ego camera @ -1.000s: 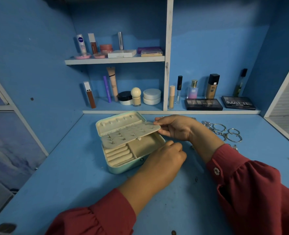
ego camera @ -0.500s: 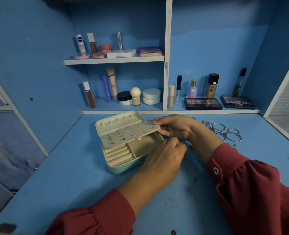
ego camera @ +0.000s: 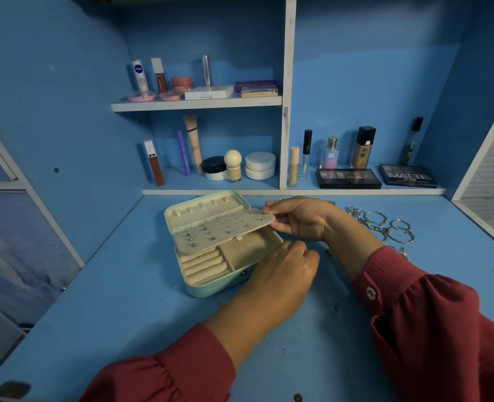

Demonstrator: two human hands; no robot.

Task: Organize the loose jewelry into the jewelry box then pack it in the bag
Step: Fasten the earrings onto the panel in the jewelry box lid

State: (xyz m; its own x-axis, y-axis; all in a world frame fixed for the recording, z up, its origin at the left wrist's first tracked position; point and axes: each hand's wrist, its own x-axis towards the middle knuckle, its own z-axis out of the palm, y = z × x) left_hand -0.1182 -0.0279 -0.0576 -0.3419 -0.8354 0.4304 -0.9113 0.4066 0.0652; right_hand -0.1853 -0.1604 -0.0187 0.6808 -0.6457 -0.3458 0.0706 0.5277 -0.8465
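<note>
On the blue surface (ego camera: 124,285), my right hand (ego camera: 301,217) pinches the jewelry box's (ego camera: 211,285) earring panel (ego camera: 225,227) raised, my left hand (ego camera: 280,274) curls at its front corner, contents unseen; steady panel, seat studs squarely, bangles (ego camera: 385,227) wait beside.

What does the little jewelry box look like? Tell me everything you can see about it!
The jewelry box is a small mint-green case with rounded corners, lying open on the blue desk. Its cream, soft-looking inside has padded ring rolls on the left and an open compartment beside them. A cream earring flap with small studs stands partly raised over it; the right hand pinches the flap's edge. The left hand, fingers curled, hovers at the front right corner.
</note>
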